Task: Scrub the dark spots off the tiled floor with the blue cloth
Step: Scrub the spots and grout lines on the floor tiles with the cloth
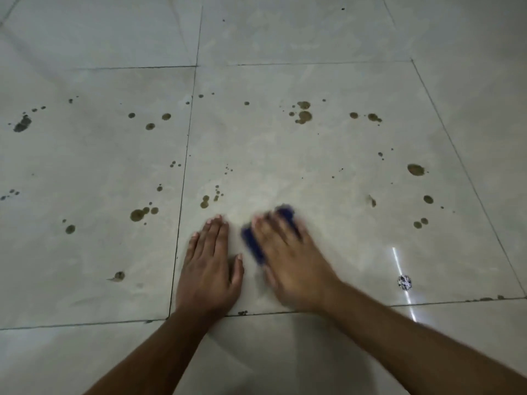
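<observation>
My right hand (291,258) lies flat and blurred on the blue cloth (252,243), pressing it against the pale tiled floor (328,166) near the middle of the view. The cloth shows at the left side of the hand and past its fingertips. My left hand (209,266) rests flat on the tile just left of it, fingers straight, holding nothing. Dark brown spots are scattered over the tiles: a cluster (303,114) far ahead, one (415,169) at the right, drops (205,201) just beyond my left fingertips, and a group (139,214) on the left tile.
Dark grout lines (185,166) divide the large tiles. A smeared dark patch (22,123) sits at the far left. A small patterned round mark (405,282) and a bright light streak (399,269) lie on the floor to the right of my right forearm.
</observation>
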